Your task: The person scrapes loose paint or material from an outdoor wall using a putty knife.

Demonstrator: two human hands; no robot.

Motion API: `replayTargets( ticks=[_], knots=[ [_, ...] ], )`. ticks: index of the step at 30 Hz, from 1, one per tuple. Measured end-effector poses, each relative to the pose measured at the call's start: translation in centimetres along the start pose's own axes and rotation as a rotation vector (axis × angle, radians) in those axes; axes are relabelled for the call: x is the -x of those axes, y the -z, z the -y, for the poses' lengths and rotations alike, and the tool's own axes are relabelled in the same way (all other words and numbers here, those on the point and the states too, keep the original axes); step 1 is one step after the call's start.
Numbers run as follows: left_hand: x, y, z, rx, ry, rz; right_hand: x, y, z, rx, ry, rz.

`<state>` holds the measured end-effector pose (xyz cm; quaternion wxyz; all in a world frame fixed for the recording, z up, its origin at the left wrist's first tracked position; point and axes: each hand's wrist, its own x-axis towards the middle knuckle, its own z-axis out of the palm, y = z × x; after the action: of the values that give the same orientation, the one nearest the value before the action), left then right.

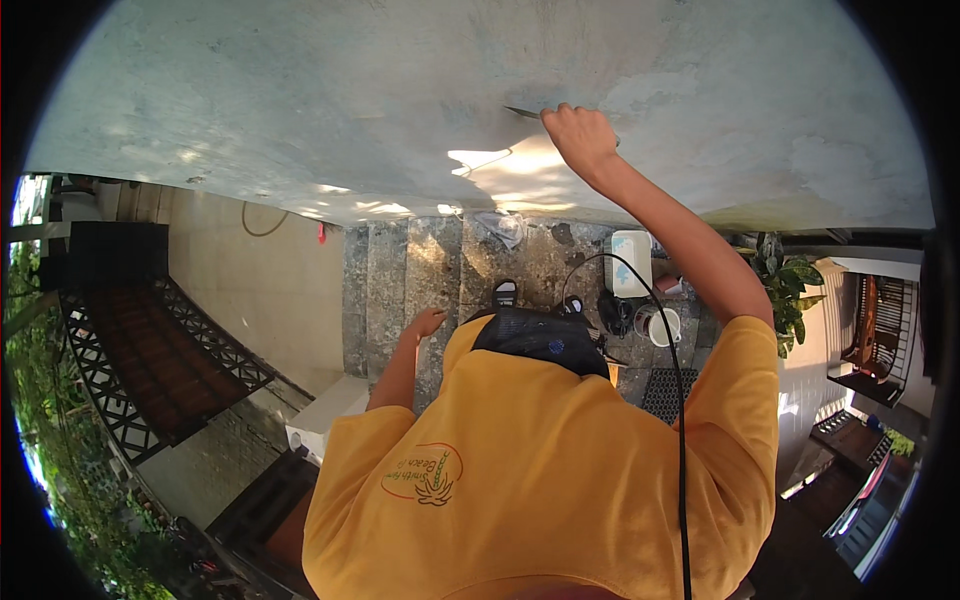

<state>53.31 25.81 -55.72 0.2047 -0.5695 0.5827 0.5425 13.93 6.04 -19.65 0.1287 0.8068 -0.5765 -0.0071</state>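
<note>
My right hand point(580, 135) is raised to the pale grey-green wall point(380, 95), its fingers wrapped round a hand tool with a thin, dark blade point(521, 112). The blade pokes out to the left of the fist, at or very near the wall surface; most of the tool is hidden in the hand, so its exact kind cannot be made out. Lower down on the left, my left hand point(428, 321) hangs beside my body, away from the wall. Its fingers are curled in, and nothing shows in them.
Worn paving point(430, 270) lies at the wall's foot, with a crumpled pale sheet point(503, 228). On the right stand a white and blue container point(630, 262), a white bucket point(663, 326) and a leafy plant point(790, 280). A black cable point(680, 420) runs over my shirt.
</note>
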Motion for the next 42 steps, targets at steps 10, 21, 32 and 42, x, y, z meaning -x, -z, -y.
replayTargets(
  ticks=[10, 21, 32, 42],
  knots=[
    [0.6, -4.6, 3.1, 0.265, 0.078, 0.019, -2.6, 3.2, 1.1, 0.089, 0.047, 0.157],
    [-2.0, -2.0, -1.3, 0.499, -0.006, -0.093, -3.3, -3.1, 2.1, 0.101, 0.117, 0.212],
    [1.3, 11.8, -13.4, 1.011, -0.428, -0.401, 7.3, -0.5, -2.1, -0.759, -0.248, 0.288],
    [17.1, 30.4, -34.4, 0.552, -0.927, -1.522, 18.1, -3.2, -2.3, -1.227, -0.688, 0.174]
  ],
)
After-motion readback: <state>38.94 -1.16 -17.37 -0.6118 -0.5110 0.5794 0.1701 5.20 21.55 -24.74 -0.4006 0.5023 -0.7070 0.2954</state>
